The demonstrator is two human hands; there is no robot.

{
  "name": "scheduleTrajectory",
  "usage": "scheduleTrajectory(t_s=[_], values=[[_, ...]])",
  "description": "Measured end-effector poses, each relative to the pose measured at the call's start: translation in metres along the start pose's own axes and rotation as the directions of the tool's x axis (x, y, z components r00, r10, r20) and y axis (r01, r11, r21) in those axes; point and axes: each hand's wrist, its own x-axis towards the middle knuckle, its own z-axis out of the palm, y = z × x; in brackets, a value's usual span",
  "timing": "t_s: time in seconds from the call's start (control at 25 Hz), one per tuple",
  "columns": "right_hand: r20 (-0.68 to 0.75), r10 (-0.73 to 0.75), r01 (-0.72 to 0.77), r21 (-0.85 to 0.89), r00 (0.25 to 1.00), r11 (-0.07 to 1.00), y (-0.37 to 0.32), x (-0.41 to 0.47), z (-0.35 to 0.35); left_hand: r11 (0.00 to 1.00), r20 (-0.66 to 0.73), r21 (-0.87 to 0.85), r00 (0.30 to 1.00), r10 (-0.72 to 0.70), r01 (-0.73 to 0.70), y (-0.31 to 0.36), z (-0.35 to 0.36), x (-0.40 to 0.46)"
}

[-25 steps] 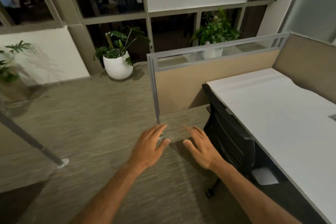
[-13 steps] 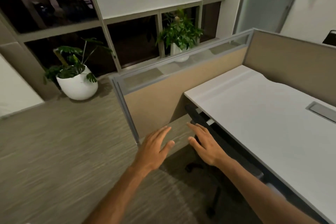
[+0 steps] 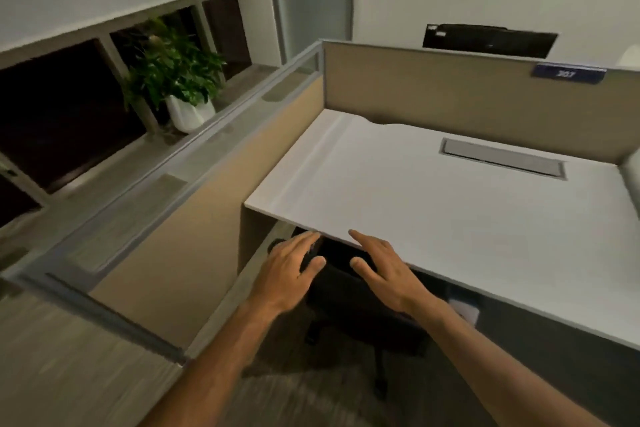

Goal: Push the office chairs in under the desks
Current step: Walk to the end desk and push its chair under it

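Both hands are out in front with fingers spread and loose, gripping nothing: the left hand point(image 3: 289, 270) hovers over the top left of the black office chair point(image 3: 346, 291), the right hand point(image 3: 384, 270) over its top right, fingertips reaching the front lip of the white worktop point(image 3: 450, 204). Whether the palms actually touch the backrest cannot be told, since the chair is dark and the frame is blurred. The chair sits at the left end of the worktop, its back just under the front edge, its base and castors point(image 3: 379, 388) on the carpet outside the edge, beside the beige partition point(image 3: 180, 218).

The chair looks nearly in, so the step is probably a final nudge. Do it well by laying both palms flat on the top of the backrest, evenly either side of centre, and pushing straight toward the rear panel so the castors roll without swinging the chair into the partition. Keep fingers below the lip to avoid pinching, and stop once the backrest meets the worktop edge
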Motion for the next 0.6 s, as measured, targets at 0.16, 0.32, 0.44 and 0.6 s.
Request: scheduleTrajectory(t_s=[0.16,0.32,0.44,0.6], values=[[-0.121,0.151,-0.152,0.001,0.981,0.988,0.014,-0.016,0.005,0.989,0.120,-0.027,0.982,0.148,-0.146,-0.012,0.005,0.041],[-0.264,0.277,-0.284,0.010,0.924,0.959,0.017,-0.032,0.014,0.958,0.231,-0.008,0.931,0.282,-0.288,-0.030,0.021,0.063],[-0.326,0.332,-0.357,-0.017,0.885,0.934,0.014,-0.046,0.030,0.919,0.288,0.006,0.880,0.377,-0.395,-0.045,0.030,0.066],[-0.258,0.467,-0.528,-0.280,0.846,0.801,0.023,-0.067,0.045,0.905,0.356,0.074,0.859,0.369,-0.419,-0.069,0.045,0.078]])
